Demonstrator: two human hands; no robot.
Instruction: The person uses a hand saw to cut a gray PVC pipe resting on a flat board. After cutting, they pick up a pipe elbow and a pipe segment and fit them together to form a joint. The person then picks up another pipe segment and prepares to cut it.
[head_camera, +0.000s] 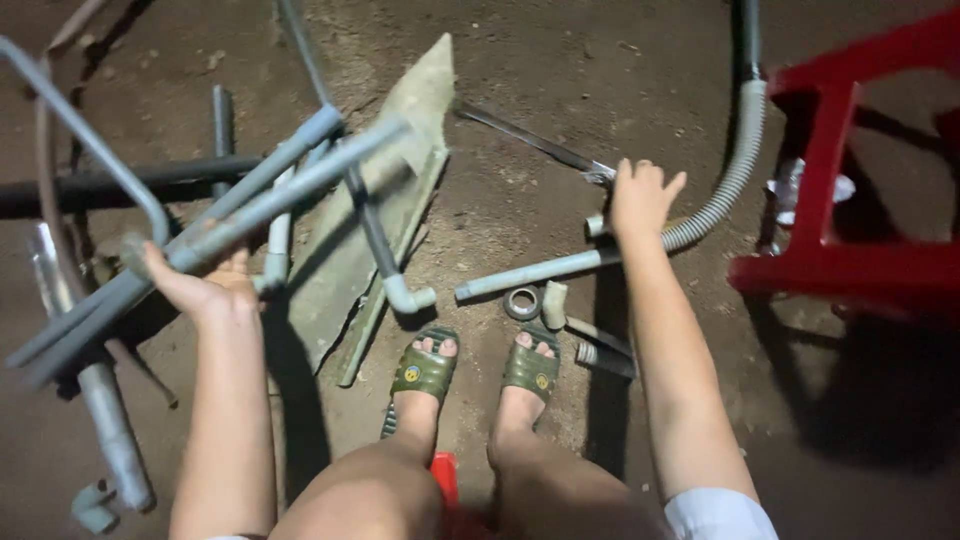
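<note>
Knees and green sandals (424, 368) sit lowest, on bare dirt. Left hand (205, 285) is wrapped around a bundle of grey pipes (262, 198) lifted off the ground. Right hand (640, 197) reaches down, fingers curled onto a short pipe (530, 273) beside the ribbed hose (728, 185); red stool (850, 265) just right of it.

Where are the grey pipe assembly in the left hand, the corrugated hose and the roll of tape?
grey pipe assembly (290, 175), head view, on its long straight run.
corrugated hose (735, 170), head view, mid-length of the ribbed curve.
roll of tape (522, 302), head view, on its ring edge.
</note>
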